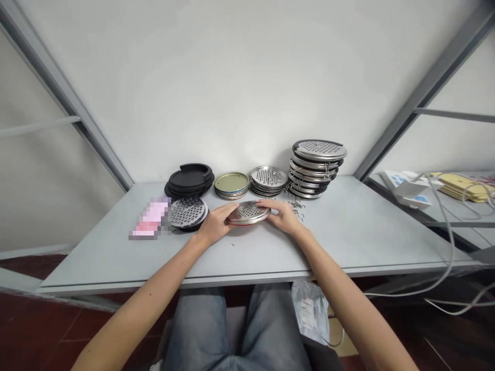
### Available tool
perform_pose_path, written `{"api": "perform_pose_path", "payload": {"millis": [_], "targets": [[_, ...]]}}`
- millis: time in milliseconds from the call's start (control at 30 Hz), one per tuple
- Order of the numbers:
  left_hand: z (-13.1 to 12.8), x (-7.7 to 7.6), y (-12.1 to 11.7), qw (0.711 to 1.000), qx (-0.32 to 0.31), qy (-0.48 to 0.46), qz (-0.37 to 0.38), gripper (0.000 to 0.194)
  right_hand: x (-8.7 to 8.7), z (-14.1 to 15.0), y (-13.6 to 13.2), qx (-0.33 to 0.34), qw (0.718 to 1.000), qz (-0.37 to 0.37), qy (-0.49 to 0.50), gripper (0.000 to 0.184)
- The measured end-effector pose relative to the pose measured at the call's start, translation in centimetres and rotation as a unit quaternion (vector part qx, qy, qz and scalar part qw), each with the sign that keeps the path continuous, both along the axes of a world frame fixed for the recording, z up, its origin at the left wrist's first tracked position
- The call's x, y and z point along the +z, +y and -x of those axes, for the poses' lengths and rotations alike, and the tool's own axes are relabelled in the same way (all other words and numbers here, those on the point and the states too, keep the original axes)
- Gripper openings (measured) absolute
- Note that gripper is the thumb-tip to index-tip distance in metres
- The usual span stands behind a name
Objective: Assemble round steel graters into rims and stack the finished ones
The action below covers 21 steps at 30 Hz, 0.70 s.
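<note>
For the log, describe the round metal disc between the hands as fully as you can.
The disc looks like silvery, shiny metal, its upper face full of small grater-like holes inside a plain rim, with red along the lower near edge. The left hand and right hand grip opposite sides, holes up, over the table; whether it touches down is unclear.

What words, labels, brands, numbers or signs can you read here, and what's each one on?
None readable.
White label on the grey plastic bag under the table: print too blurred.
White-and-blue box, right: marks too small.
Pink item, left: pixelated.
Held grater disc: no lettering visible.
</note>
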<state>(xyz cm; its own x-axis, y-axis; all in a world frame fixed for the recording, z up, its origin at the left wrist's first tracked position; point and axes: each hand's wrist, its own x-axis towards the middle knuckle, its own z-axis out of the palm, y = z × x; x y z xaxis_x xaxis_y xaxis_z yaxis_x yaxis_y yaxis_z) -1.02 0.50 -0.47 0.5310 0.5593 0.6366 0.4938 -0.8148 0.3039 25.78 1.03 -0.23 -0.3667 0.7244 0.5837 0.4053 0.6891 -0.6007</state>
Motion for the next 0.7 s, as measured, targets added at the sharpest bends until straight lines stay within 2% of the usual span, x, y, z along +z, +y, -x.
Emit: {"api": "perform_pose_path", "payload": {"millis": [167, 267, 333, 433, 567, 633, 700], "targets": [[0.0, -0.2, 0.3, 0.999, -0.023, 0.032, 0.006, 0.039, -0.1, 0.1, 0.0, -0.011, 1.0, 0.009, -0.002, 0.033], [-0.1, -0.5, 0.6, 0.998, -0.017, 0.06, -0.018, 0.041, -0.1, 1.1, -0.3, -0.054, 0.996, -0.055, -0.032, 0.05], [-0.3, -0.6, 0.6, 0.996, -0.006, 0.073, -0.041, 0.04, -0.2, 2.0, -0.5, -0.05, 0.992, -0.102, -0.061, 0.055], [-0.5, -0.5, 0.4, 0.995, 0.01, 0.073, -0.068, 0.035, -0.4, 3.0, -0.5, 0.0, 0.988, -0.132, -0.083, 0.037], [-0.5, 0.3, -0.3, 0.998, 0.017, 0.021, -0.063, 0.044, -0.2, 2.7, -0.4, 0.043, 0.996, -0.073, -0.036, 0.029], [-0.4, 0.7, -0.5, 0.999, 0.018, -0.005, -0.032, 0.05, 0.2, 2.1, -0.6, 0.034, 0.999, -0.021, 0.007, 0.027], [-0.3, 0.8, -0.6, 0.999, 0.026, -0.026, -0.005, 0.048, 0.8, 1.6, -0.8, 0.025, 0.998, 0.032, 0.041, 0.029]]}}
